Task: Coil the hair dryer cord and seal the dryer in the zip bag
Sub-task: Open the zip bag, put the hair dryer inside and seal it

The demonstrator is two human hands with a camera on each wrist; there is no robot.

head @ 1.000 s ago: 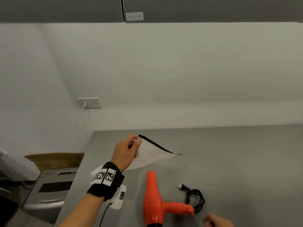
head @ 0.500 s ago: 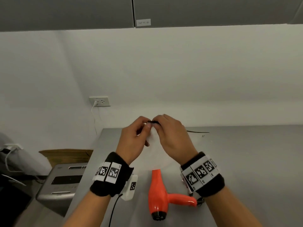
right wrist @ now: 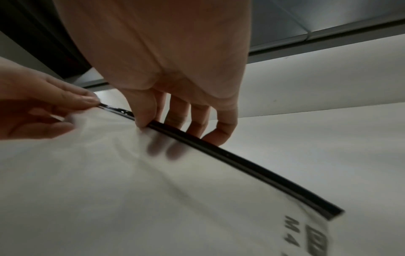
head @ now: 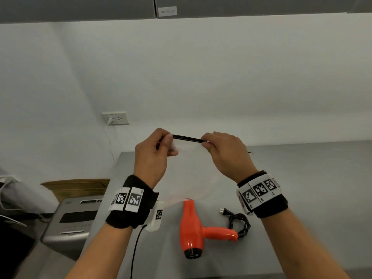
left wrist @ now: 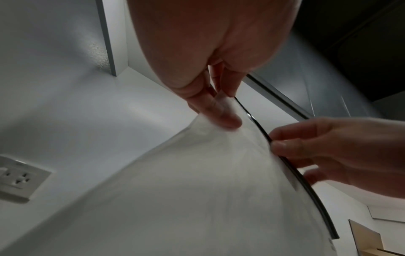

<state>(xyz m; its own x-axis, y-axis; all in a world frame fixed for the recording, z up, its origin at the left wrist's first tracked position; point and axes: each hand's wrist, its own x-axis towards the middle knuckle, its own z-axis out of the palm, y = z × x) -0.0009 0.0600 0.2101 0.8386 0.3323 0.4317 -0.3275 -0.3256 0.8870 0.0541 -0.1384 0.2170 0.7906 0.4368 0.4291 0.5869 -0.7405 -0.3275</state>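
Observation:
A frosted white zip bag (head: 191, 170) with a black zip strip (head: 188, 138) hangs in the air above the grey table (head: 302, 188). My left hand (head: 155, 156) pinches the strip's left end, thumb against fingers (left wrist: 219, 114). My right hand (head: 223, 152) pinches the same strip a short way to the right, thumb in front and fingers (right wrist: 197, 124) behind. The bag (left wrist: 197, 199) (right wrist: 153, 199) fills both wrist views. Below it the orange-red hair dryer (head: 193, 228) lies on the table, its black cord (head: 239, 222) bundled beside the handle with the plug (head: 224, 212) pointing left.
A wall socket (head: 115, 118) with a white plug sits on the back wall. Left of the table stand a grey machine (head: 74, 220) and a cardboard box (head: 78, 187). Cabinets (head: 181, 7) hang overhead. The table's left edge runs below my left wrist.
The left hand lifted the bag off the table; my right hand came up and took hold of the zip strip. The two hands have since drawn apart along the strip.

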